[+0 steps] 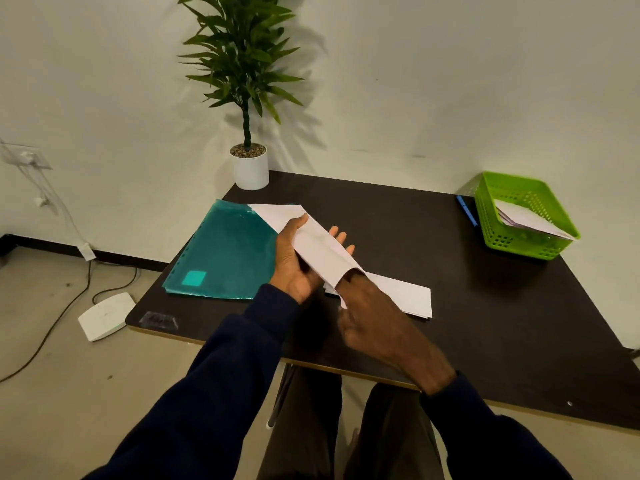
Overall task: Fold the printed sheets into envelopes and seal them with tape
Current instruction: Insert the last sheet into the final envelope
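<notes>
A white folded sheet (313,242) is held above the dark table (415,230). My left hand (294,261) grips it from below, thumb on top and fingertips showing past its far edge. My right hand (374,317) has its fingers slid inside the near open end of the fold, so they are hidden. More white sheets (405,294) lie stacked flat on the table under my hands. A clear tape dispenser (158,320) sits at the table's near left corner.
A teal plastic folder (225,254) lies on the left of the table. A green basket (519,216) with folded paper stands at the far right, a blue pen (465,209) beside it. A potted plant (250,164) stands at the far corner.
</notes>
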